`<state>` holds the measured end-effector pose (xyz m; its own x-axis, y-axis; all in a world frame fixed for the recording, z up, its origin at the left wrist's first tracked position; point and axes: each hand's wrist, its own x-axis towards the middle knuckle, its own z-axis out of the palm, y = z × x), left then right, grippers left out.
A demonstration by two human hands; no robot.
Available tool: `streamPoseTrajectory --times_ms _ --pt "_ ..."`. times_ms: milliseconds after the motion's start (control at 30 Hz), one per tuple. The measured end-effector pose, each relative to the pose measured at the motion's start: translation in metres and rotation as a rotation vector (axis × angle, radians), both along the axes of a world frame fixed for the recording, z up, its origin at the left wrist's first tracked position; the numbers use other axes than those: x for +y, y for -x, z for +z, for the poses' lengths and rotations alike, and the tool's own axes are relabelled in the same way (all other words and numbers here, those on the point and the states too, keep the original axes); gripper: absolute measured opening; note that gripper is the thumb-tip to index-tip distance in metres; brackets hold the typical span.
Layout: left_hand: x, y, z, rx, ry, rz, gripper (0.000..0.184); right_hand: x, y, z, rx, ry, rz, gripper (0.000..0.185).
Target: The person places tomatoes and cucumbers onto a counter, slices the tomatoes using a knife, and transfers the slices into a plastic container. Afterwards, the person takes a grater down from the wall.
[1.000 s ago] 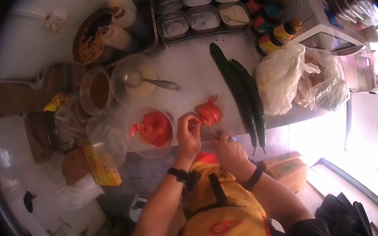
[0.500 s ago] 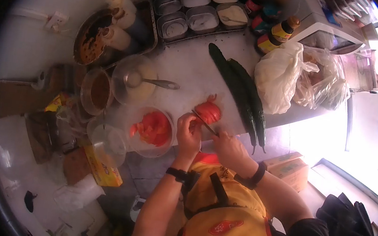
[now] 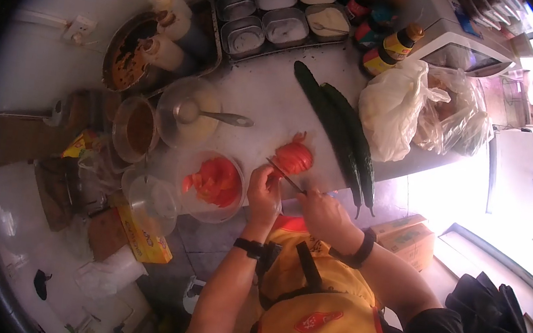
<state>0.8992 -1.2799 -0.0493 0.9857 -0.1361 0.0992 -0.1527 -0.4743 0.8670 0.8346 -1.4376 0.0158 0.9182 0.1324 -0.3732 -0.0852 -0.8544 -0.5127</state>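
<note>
My right hand point(image 3: 325, 218) is closed round the handle of a knife point(image 3: 287, 177), whose blade slants up and left beside cut tomato point(image 3: 294, 157) on the pale worktop. My left hand point(image 3: 264, 196) has its fingers curled by the blade, with a bit of red tomato showing at the fingertips; the fingers partly hide it. Left of that hand, a clear bowl point(image 3: 235, 211) holds red tomato pieces point(image 3: 217, 181). Two long dark green cucumbers point(image 3: 337, 125) lie to the right of the cut tomato.
A clear bowl point(image 3: 170, 99) with a ladle point(image 3: 227, 118) and a tub of brown contents point(image 3: 134, 130) stand left. Metal seasoning tins point(image 3: 285, 25) line the back. A sauce bottle point(image 3: 393, 49) and a white plastic bag point(image 3: 391, 108) stand right, near the worktop's edge.
The knife blade has shifted slightly left, away from the cut tomato. Both hands have moved only a little, and the bowls and cucumbers are in the same places.
</note>
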Motion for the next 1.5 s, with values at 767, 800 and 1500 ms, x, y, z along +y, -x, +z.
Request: streamPoseTrajectory --times_ms 767,800,1500 --pt "0.003 0.003 0.010 -0.114 -0.391 -0.198 0.036 0.014 -0.023 -0.003 0.242 -0.047 -0.216 0.035" --pt "0.002 0.003 0.010 -0.115 -0.390 -0.195 0.036 0.010 -0.020 0.003 0.263 -0.039 -0.224 0.035" --pt "-0.019 -0.012 0.028 -0.158 -0.235 -0.069 0.033 -0.017 0.035 -0.024 0.212 -0.390 -0.688 0.028"
